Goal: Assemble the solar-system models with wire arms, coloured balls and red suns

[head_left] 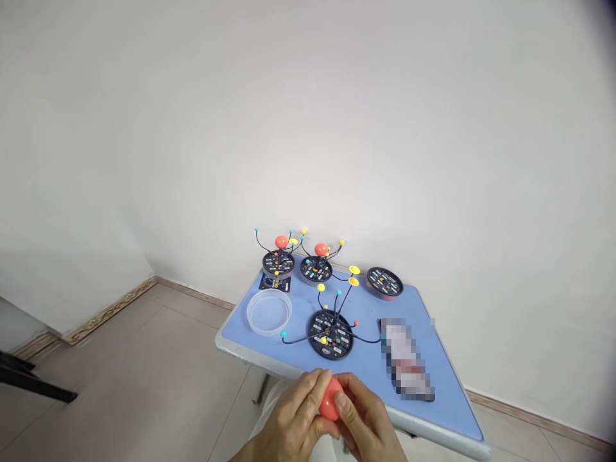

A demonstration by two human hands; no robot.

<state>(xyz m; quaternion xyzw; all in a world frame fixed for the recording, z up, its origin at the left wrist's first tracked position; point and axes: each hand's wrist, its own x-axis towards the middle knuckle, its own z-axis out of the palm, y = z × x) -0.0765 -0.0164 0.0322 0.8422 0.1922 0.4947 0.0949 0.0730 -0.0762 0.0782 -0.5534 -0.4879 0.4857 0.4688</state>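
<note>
Both my hands grip one glossy red-orange ball point(330, 399) just off the table's front edge. My left hand point(296, 414) wraps it from the left, and my right hand point(366, 417) presses it from the right with the thumb on its front. Beyond them on the table stands a planet model point(331, 333) with a round black base. Thin curved black arms rise from it, tipped with small yellow, blue and red balls and a yellow ringed piece; its centre has no large ball. Parts of the held ball are hidden by my fingers.
Two planet models with red balls point(281, 242) point(321, 249) stand at the back left. A round black case point(384, 283) lies back right, a clear round lid point(269, 312) at left. A pixelated flat object point(407, 359) lies at right on the blue table point(375, 385). A white wall stands behind.
</note>
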